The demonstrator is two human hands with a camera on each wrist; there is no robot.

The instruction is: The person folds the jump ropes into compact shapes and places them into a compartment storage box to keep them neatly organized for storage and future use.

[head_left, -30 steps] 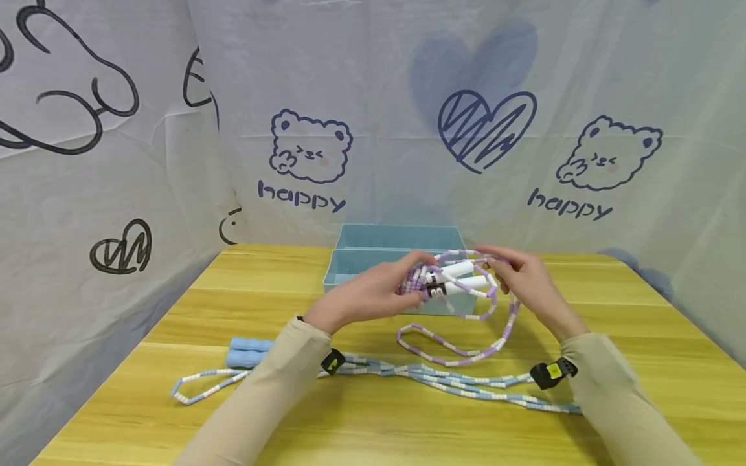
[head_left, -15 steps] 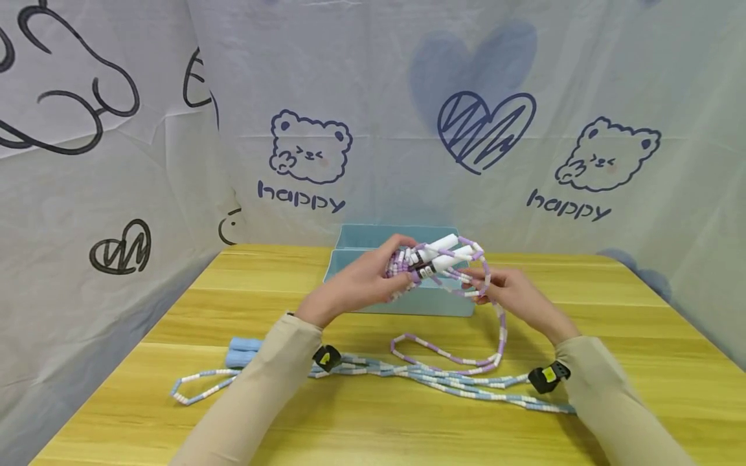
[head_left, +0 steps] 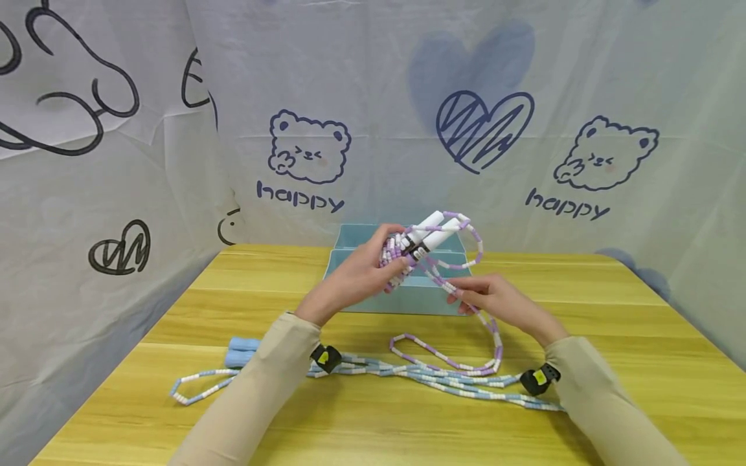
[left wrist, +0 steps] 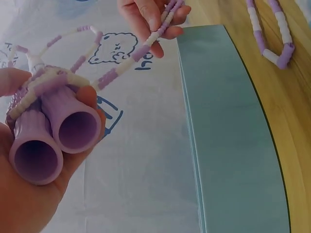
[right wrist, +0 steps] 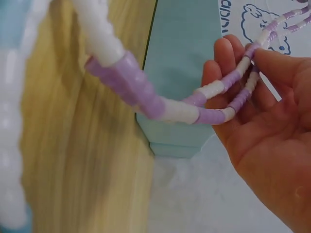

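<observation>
The purple-and-white jump rope [head_left: 394, 254] is held up off the surface [head_left: 361, 433], above or just in front of the blue-green box [head_left: 419, 301]; which, I cannot tell. It looks light and not fragile: the rigid beads string on a limp cord, so strands should bend at the joints, swing freely and unwind if let go. The two handles [head_left: 441, 234] look smooth and hard and may slide against each other, so the best hold is round both together with the coiled strands over them. The left hand [head_left: 360, 268] has that hold, its fingers curled round the bundle, the hollow flared purple ends towards the wrist camera. The right hand [head_left: 502, 301] lightly pinches two strands between thumb and fingers, the other fingers loosely bent; a low pinch there suits the slack, as its free loop lies down on the surface. Counted: two jump ropes, the second being the blue-and-white jump rope [head_left: 408, 371], stretched along the surface; two handles on the purple one, two blue handles [head_left: 240, 359] beside the left sleeve; and one box, though the panel behind could be its lid or another box.
</observation>
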